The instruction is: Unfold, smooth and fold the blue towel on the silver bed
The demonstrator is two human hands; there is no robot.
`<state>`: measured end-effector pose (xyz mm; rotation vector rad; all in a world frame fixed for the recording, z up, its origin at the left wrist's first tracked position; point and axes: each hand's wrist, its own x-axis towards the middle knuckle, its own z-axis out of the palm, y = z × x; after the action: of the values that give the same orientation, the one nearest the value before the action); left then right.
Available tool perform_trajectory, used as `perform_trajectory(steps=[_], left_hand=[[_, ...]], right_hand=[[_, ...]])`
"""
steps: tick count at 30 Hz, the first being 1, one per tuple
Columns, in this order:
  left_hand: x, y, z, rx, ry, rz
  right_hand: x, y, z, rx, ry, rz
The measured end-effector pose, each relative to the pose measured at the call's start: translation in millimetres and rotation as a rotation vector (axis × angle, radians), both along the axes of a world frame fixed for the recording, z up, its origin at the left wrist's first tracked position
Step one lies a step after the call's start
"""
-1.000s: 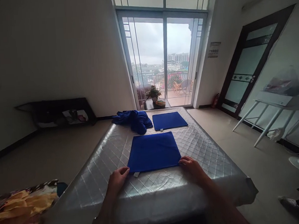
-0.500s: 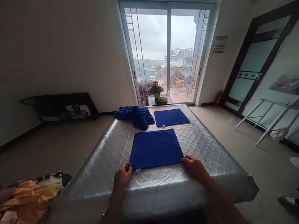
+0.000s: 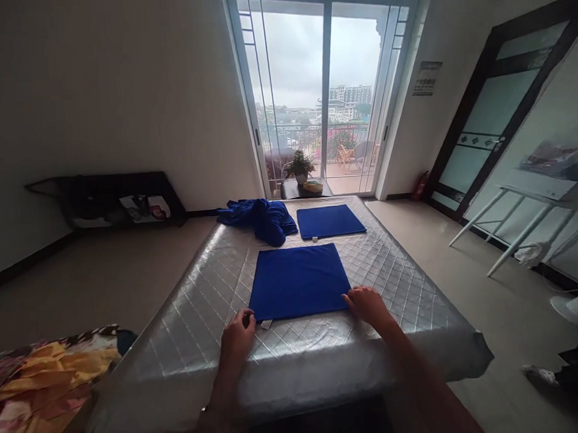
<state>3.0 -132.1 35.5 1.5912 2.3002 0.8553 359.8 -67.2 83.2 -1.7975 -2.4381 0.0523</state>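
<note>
A flat blue cloth (image 3: 299, 281), folded into a neat rectangle, lies in front of me on a silver quilted cover. A small white label (image 3: 266, 324) sticks out from its near edge. My left hand (image 3: 238, 330) is at the near left corner, thumb and fingertips pinched on the edge. At the near right corner my right hand (image 3: 367, 305) has its fingers closed on the fabric. Farther back lies a second flat blue cloth (image 3: 331, 221), also with a label. To its left is a crumpled heap of blue fabric (image 3: 262, 219).
The silver cover (image 3: 187, 321) drapes over a wide table-like surface. Colourful fabric (image 3: 50, 394) is piled at lower left. A potted plant (image 3: 300, 165) stands behind, before glass sliding doors. A white-legged table (image 3: 529, 228) is at right, and a person's foot (image 3: 541, 376) shows at lower right.
My right hand has shifted slightly left and inward along the near edge of the cloth. The left hand stays at its corner. The whole view has shifted a little.
</note>
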Motion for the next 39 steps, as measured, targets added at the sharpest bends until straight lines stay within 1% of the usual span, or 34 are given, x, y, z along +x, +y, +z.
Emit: perform_trajectory(steps=[3, 5, 7, 9, 11, 14, 16, 18, 19, 21, 22, 23, 25, 27, 28, 30, 32, 36, 39], left_hand=[[-0.7, -0.5, 0.4, -0.002, 0.006, -0.009], [-0.2, -0.8, 0.8, 0.016, 0.017, -0.017], [0.7, -0.9, 0.7, 0.025, 0.028, -0.025], [0.9, -1.1, -0.4, 0.016, 0.04, -0.03], [-0.2, -1.7, -2.2, -0.004, 0.08, -0.041], [-0.7, -1.9, -2.2, -0.002, 0.219, -0.039], [6.6, 1.6, 2.1, 0.036, 0.313, -0.039], [26.5, 11.0, 9.9, 0.079, 0.342, -0.089], [41.7, 18.1, 14.1, 0.097, 0.332, -0.152], [80.5, 36.4, 20.7, 0.123, 0.293, -0.326], [102.0, 46.6, 22.0, 0.131, 0.281, -0.441], [123.2, 56.5, 21.6, 0.131, 0.285, -0.526], [159.1, 73.7, 15.9, 0.119, 0.338, -0.653], [180.2, 84.6, 5.6, 0.092, 0.406, -0.713], [184.0, 87.4, 0.1, 0.076, 0.43, -0.719], [178.4, 88.3, -9.9, 0.034, 0.451, -0.687], [157.6, 84.0, -17.3, -0.01, 0.459, -0.624], [89.6, 64.3, -28.0, -0.079, 0.473, -0.413], [42.3, 45.0, -34.7, -0.077, 0.469, -0.274]], right_hand=[[-19.0, 6.6, -2.9, 0.051, 0.005, -0.067], [-29.3, 10.0, -12.9, 0.092, 0.086, -0.076], [-35.6, 12.2, -27.6, 0.098, 0.153, -0.067], [-37.8, 13.5, -42.6, 0.062, 0.161, -0.055], [-37.3, 14.1, -53.9, 0.021, 0.139, -0.044], [-35.6, 14.5, -60.6, 0.0, 0.128, -0.036], [-35.3, 14.5, -60.5, -0.003, 0.134, -0.037], [-35.8, 14.4, -59.6, -0.006, 0.139, -0.046], [-36.0, 14.5, -59.4, -0.005, 0.141, -0.049], [-36.1, 14.8, -59.9, -0.004, 0.141, -0.054], [-35.8, 15.1, -60.5, -0.004, 0.14, -0.053], [-35.3, 15.4, -61.3, -0.004, 0.138, -0.05], [-33.9, 16.1, -62.8, -0.008, 0.132, -0.039], [-32.7, 16.5, -63.5, -0.014, 0.126, -0.028], [-32.4, 16.5, -63.4, -0.017, 0.124, -0.027], [-32.6, 16.5, -62.5, -0.02, 0.128, -0.033], [-33.7, 16.3, -61.5, -0.02, 0.139, -0.043], [-35.6, 16.0, -61.8, -0.018, 0.155, -0.057], [-35.7, 15.6, -63.0, -0.009, 0.153, -0.053]])
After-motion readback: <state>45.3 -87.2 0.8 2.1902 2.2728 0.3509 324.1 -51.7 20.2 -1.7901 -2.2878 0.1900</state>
